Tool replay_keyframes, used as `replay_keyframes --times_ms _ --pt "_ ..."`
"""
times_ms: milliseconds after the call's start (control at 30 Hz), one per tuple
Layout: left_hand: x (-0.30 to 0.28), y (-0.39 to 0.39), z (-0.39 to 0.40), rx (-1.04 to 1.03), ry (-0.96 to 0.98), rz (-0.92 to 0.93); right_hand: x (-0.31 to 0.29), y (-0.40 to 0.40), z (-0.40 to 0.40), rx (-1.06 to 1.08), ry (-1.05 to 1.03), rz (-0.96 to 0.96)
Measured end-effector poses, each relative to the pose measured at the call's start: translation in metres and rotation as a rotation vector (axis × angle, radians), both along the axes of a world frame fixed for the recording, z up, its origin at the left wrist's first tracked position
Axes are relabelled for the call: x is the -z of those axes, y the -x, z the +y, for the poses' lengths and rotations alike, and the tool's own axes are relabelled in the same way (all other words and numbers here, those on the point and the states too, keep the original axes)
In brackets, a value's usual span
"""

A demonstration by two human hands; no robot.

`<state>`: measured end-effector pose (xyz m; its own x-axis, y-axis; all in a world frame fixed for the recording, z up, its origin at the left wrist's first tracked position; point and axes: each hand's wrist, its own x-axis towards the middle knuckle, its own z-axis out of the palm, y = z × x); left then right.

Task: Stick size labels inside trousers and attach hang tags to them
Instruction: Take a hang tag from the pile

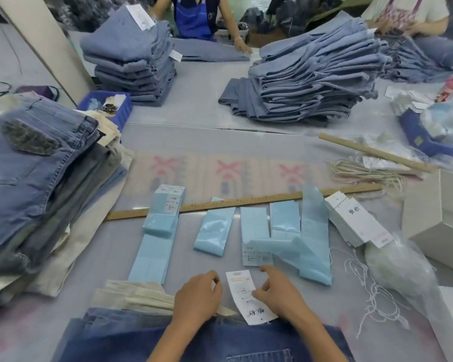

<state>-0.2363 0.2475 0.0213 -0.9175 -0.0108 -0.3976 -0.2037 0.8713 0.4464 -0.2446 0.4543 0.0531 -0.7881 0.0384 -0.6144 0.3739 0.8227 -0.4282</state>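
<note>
Both my hands sit low at the near edge, and I'll take them from the left. My left hand (198, 296) has its fingers curled under, knuckles up, resting at the top edge of the dark denim trousers (168, 338) in front of me; I cannot tell whether it pinches the cloth or only steadies it, though holding the waistband flat for tagging seems the likely reason. Further left, a stack of folded jeans (39, 178) waits within reach, probably the pieces to be done or already done; I can't say which.

Between my hands lies a white hang tag (246, 296), its lower end overlapping the trousers' edge. My right hand (277, 291) touches it from the right, thumb and curled fingers meeting on its edge in a light pinch, as if lining it up for attaching.

Beyond the hands, pale blue size label strips (215, 231) are laid out in separate rows just before a long wooden ruler (246, 199), I'd judge sorted by size so each can be picked quickly. To the right, a fanned stack of white hang tags (356, 220) sits close by, with loose white strings (372, 296) beside it, presumably for tying tags on.
</note>
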Motion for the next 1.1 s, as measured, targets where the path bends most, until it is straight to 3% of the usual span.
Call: replay_keyframes --times_ms 133,300,367,467,600,767,967,1033,1100 --pt "0.005 0.017 -0.003 -0.047 -0.051 0.005 0.016 0.007 -0.014 -0.071 0.021 -0.018" --pt "0.015 0.018 0.006 -0.018 -0.275 -0.136 0.021 0.007 0.000 0.285 0.300 0.027" --pt "0.017 0.011 0.013 0.081 -0.315 -0.155 0.018 0.001 0.034 0.439 0.229 0.099" --pt "0.023 0.013 0.016 0.090 -0.332 -0.098 0.012 -0.023 0.092 0.457 0.003 0.039" --pt "0.022 0.032 0.013 -0.058 -0.307 0.043 0.010 -0.052 0.127 0.532 -0.114 -0.105" --pt "0.007 0.071 -0.003 -0.408 -0.370 0.336 -0.004 -0.030 0.118 0.556 -0.258 0.143" --pt "0.004 0.097 -0.030 -0.449 -0.335 0.443 -0.031 0.008 0.045 0.402 -0.201 0.664" --pt "0.011 0.094 -0.027 -0.316 -0.335 0.444 -0.028 0.022 0.025 0.171 -0.191 0.719" --pt "0.019 0.090 -0.016 -0.137 -0.265 0.429 -0.014 0.040 0.017 -0.183 -0.235 0.599"
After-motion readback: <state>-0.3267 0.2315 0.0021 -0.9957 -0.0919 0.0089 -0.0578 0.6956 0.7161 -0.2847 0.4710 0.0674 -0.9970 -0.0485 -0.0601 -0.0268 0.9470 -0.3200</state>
